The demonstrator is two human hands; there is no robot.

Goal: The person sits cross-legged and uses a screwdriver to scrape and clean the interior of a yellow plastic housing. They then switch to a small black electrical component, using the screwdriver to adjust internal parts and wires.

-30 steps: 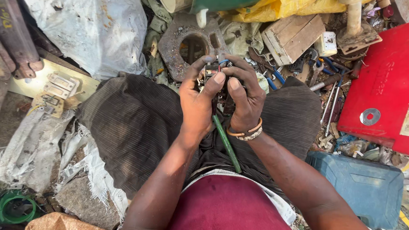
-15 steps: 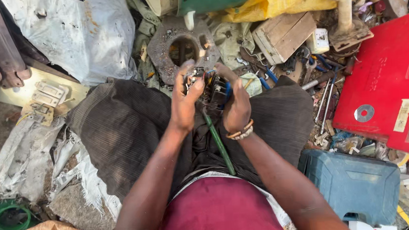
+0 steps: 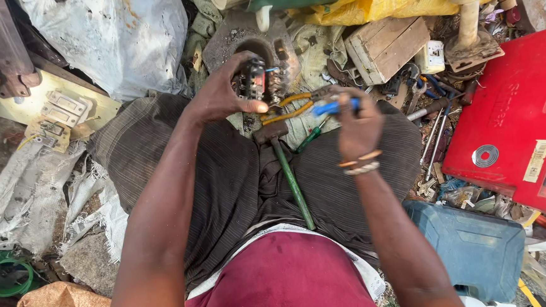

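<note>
My left hand (image 3: 222,96) grips a small dark mechanical part (image 3: 257,82) with metal pieces, held up over my lap. My right hand (image 3: 358,126) is closed on a blue-handled tool (image 3: 333,107), to the right of the part. Orange-handled pliers (image 3: 289,107) lie between the two hands, their jaws near the part. A hammer with a green handle (image 3: 290,178) rests on my dark trousers between my knees. A small green screwdriver (image 3: 310,136) lies just beside the hammer head.
A round metal plate with a hole (image 3: 247,38) lies ahead. A wooden box (image 3: 386,48), loose hand tools (image 3: 431,109), a red case (image 3: 511,120) and a blue case (image 3: 474,248) crowd the right. White sacks (image 3: 114,37) and switch plates (image 3: 62,109) lie left.
My hands have moved apart: the left keeps the part, the right has drawn away to the right with a blue-handled tool. The view has tilted so the clutter ahead sits lower.
</note>
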